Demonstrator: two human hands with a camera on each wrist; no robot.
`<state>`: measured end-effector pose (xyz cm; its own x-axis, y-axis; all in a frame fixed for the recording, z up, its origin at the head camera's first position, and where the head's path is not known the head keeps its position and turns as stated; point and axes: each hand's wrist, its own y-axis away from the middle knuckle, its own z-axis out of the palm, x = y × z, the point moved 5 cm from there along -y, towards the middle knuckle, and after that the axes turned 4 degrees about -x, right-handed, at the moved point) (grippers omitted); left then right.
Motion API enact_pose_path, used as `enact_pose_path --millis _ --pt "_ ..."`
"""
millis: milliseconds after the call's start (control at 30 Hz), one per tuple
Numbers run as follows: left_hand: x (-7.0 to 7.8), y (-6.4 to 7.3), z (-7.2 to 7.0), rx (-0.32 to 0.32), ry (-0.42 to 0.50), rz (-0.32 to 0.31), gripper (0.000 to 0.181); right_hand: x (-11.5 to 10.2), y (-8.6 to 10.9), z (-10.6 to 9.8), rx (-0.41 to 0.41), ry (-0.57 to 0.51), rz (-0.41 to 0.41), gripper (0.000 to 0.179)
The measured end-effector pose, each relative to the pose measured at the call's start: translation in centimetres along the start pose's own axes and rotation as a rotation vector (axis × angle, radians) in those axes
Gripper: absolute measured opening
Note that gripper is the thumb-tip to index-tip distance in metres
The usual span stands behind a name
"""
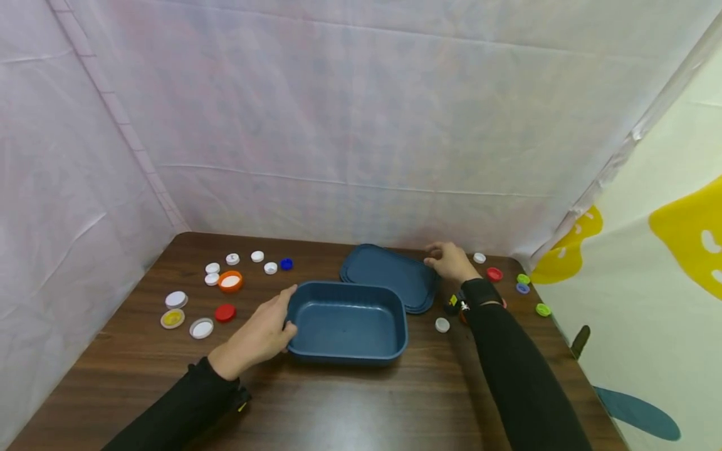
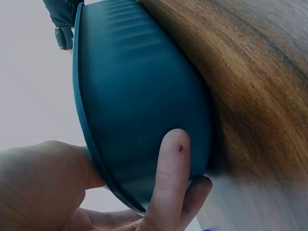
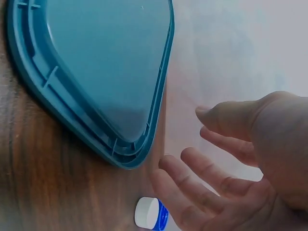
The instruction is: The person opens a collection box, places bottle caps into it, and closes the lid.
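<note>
A dark blue rectangular plastic container stands upright at the middle of the table. My left hand grips its left end, thumb over the rim; in the left wrist view, fingers lie against the container's outer wall. Behind the container and to its right lies the matching lid, its ribbed rim facing up in the right wrist view. My right hand is over the lid's right end, fingers loosely bent and holding nothing. A white and blue cap lies below the right fingers in the right wrist view.
Several bottle caps lie at the left, among them an orange cap, a red cap and a blue cap. On the right are a white cap, a red cap and green caps. A white cloth wall stands behind the table.
</note>
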<state>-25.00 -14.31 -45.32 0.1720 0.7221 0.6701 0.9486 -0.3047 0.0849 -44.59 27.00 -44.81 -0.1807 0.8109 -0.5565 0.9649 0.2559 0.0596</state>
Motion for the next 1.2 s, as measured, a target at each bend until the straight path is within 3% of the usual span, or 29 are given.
enact_pose_path --millis 233,500,733,900,1067,1200 --pt "-0.1 -0.1 0.3 -0.002 0.007 -0.007 0.086 -0.6 2.1 0.1 0.060 -0.024 -0.032 0.045" --pt "-0.2 -0.1 0.5 0.000 0.006 0.001 0.086 -2.6 6.6 1.2 0.070 -0.127 -0.062 0.045" --pt "0.0 -0.1 0.4 -0.001 0.012 0.013 0.085 -4.9 10.6 3.8 0.004 -0.231 -0.076 0.054" --pt "-0.1 -0.2 0.4 -0.011 0.008 -0.001 0.085 -6.1 12.7 6.5 -0.075 -0.311 -0.028 0.066" --pt "-0.1 -0.4 0.5 -0.009 0.000 -0.002 0.084 -6.7 13.8 8.4 -0.139 -0.439 -0.006 0.070" --pt "-0.1 -0.4 0.4 -0.006 -0.002 0.006 0.083 -7.1 14.0 8.8 -0.120 -0.489 -0.008 0.068"
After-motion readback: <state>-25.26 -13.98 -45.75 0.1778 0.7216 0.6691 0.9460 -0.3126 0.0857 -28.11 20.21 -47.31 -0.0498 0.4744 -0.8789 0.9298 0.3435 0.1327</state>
